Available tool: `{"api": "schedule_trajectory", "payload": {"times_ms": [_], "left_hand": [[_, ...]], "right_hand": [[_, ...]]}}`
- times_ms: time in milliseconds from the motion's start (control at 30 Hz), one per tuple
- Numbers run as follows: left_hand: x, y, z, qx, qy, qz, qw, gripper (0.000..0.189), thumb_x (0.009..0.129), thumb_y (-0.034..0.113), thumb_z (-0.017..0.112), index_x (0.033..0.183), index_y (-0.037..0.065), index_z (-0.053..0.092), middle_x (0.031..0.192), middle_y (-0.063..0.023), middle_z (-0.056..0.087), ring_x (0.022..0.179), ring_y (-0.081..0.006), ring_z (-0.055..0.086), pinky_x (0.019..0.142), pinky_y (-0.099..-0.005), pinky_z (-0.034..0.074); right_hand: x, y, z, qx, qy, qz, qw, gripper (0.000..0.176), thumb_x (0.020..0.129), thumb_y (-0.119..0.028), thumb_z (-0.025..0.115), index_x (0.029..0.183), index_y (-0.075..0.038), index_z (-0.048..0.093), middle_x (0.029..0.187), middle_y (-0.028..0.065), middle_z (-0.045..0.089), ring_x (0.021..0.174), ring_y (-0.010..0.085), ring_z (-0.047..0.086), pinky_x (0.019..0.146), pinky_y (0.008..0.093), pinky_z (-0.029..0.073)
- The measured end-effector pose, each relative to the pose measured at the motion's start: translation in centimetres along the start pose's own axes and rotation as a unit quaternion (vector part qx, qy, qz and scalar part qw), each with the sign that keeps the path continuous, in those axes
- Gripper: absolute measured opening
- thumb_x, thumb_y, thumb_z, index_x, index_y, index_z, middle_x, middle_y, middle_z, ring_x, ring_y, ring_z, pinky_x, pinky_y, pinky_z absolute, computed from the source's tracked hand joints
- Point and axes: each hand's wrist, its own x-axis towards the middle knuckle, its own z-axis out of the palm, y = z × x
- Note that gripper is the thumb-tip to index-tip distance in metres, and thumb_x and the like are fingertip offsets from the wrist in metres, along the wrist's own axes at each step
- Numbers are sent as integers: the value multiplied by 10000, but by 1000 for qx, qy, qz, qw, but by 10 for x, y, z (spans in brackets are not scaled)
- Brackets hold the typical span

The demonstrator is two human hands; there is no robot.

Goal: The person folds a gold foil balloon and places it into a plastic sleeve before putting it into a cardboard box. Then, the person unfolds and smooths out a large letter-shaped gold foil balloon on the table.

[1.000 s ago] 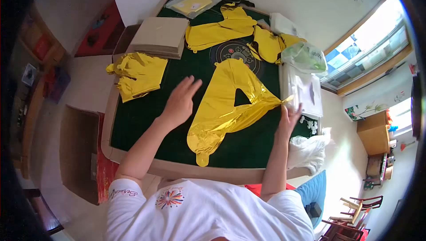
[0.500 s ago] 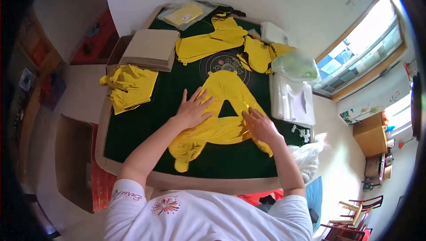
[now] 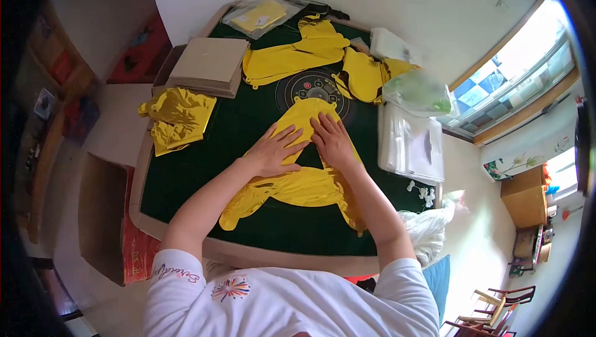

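As both palms press onto a flat gold foil A [image 3: 304, 187], a person in a white shirt [image 3: 298, 290] leans over a green worktop [image 3: 180, 182]. The left hand [image 3: 271, 152] lies on the letter's left limb, its fingers spread well apart and gripping nothing. The right hand [image 3: 337, 143] rests higher, near the peak on the right limb, its fingers extended, slightly parted and likewise free of any grip. Between the hands, the letter's triangular hole shows the dark surface beneath. The foil A lies mid-worktop, feet toward the person, its tip over the lower edge of a round emblem [image 3: 298, 82]. At left, a crumpled foil piece [image 3: 180, 120] sits in front of a stack of cardboard [image 3: 210, 61]. Beyond the emblem lie a long foil piece [image 3: 295, 58] and, at the back, a clear bag [image 3: 261, 14] with something yellow inside. On the right, a rounded foil piece [image 3: 363, 76] lies beside a pale green plastic bag [image 3: 416, 92], with a pile of clear sleeves [image 3: 406, 144] nearer the person and a white bag [image 3: 428, 228] at the worktop's near corner.
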Motion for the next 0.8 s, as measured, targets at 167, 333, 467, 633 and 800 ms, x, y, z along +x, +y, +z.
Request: {"api": "schedule_trajectory", "payload": {"times_ms": [167,333,467,633,800], "left_hand": [[-4,4,-8,15,-11,-12,1000,694,925,611,367,1502,260,207,1566,-68,168,1449,-238,129,1169,-490,38],[39,-15,-11,2,53,-22,998,664,955,566,340,1506,223,200,1567,-68,163,1453,-226,108,1167,-485,34],[56,-24,-10,-19,-16,-43,999,643,971,544,319,1506,206,202,1573,-58,149,1457,-221,83,1165,-488,33],[50,-25,-9,-11,-27,-21,999,648,971,552,308,1508,206,195,1578,-49,126,1457,-219,78,1166,-486,33],[52,-30,-6,-3,-8,-15,1000,659,967,570,289,1508,207,194,1580,-45,111,1458,-217,70,1165,-487,27]], "right_hand": [[-3,-6,-1,-2,12,20,1000,439,947,-267,511,1356,-110,481,1421,153,434,1321,335,395,1091,480,282],[17,0,-8,14,28,81,996,432,963,-241,476,1355,-60,461,1465,149,371,1376,321,311,1099,500,260],[27,12,12,-29,-20,103,994,438,958,-239,484,1354,-55,458,1449,149,390,1364,315,335,1084,500,291],[33,19,3,39,32,121,991,395,949,-213,502,1300,-32,508,1364,169,477,1241,339,465,1035,475,357],[54,50,5,30,124,140,982,354,932,-191,521,1230,-2,556,1297,192,523,1189,352,497,1020,428,377]]}}
